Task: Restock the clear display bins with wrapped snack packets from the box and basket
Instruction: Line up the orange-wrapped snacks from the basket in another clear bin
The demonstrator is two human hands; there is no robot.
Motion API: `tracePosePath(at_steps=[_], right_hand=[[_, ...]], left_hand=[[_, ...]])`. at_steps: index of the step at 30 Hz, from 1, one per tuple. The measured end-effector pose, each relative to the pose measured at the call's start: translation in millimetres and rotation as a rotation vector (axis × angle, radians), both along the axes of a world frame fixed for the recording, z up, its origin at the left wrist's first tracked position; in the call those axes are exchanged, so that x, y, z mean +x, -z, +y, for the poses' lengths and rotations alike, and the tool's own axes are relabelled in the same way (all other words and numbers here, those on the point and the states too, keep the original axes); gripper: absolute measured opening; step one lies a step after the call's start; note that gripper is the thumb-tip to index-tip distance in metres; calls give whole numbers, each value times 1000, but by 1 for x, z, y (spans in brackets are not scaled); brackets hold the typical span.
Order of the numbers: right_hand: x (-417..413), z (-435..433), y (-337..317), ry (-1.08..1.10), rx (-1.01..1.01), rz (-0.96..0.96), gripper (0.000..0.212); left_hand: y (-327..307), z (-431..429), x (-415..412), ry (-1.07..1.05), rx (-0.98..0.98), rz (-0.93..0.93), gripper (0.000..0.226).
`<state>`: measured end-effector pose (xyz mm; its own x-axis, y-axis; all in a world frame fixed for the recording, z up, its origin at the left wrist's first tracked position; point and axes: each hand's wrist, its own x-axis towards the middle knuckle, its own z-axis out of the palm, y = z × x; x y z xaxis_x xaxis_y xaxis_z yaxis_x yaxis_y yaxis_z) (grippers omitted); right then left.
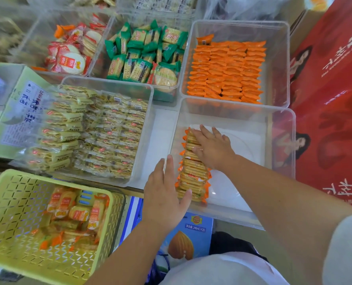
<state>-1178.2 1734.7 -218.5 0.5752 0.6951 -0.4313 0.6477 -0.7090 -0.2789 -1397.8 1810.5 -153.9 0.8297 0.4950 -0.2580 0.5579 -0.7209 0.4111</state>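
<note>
Our row of packets (193, 173) stands on edge along the left side of the near bin (282, 140), between our hands. Our right hand (212, 148) presses flat on its far end, fingers spread. Our left hand (163, 192) lies straight-fingered beside it, thumb touching the nearest packets. Left of that hand sits the basket (17, 202); beyond the right hand is the orange-filled bin (278, 58).

both hands (167, 194) (211, 149) flat, fingers straight
</note>
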Motion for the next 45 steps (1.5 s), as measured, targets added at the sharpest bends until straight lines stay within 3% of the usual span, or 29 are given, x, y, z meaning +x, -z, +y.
tracePosePath(at_steps=[6, 15, 19, 26, 32, 45], right_hand=[[-19, -10, -29, 55, 28, 55, 68], [-140, 18, -93, 72, 375, 55, 61], [-207, 29, -116, 57, 488, 38, 51], [-296, 56, -113, 167, 381, 323, 51], [-321, 64, -99, 282, 366, 406, 44], [-325, 71, -100, 341, 339, 463, 47]], left_hand=[[-40, -2, -40, -31, -39, -109, 87], [-77, 73, -156, -315, 50, -332, 51], [-63, 142, -190, -367, -16, -76, 54], [-34, 240, -197, -298, -56, 281, 75], [0, 252, -190, -108, -46, 482, 58], [26, 254, -187, -14, -59, 546, 49]])
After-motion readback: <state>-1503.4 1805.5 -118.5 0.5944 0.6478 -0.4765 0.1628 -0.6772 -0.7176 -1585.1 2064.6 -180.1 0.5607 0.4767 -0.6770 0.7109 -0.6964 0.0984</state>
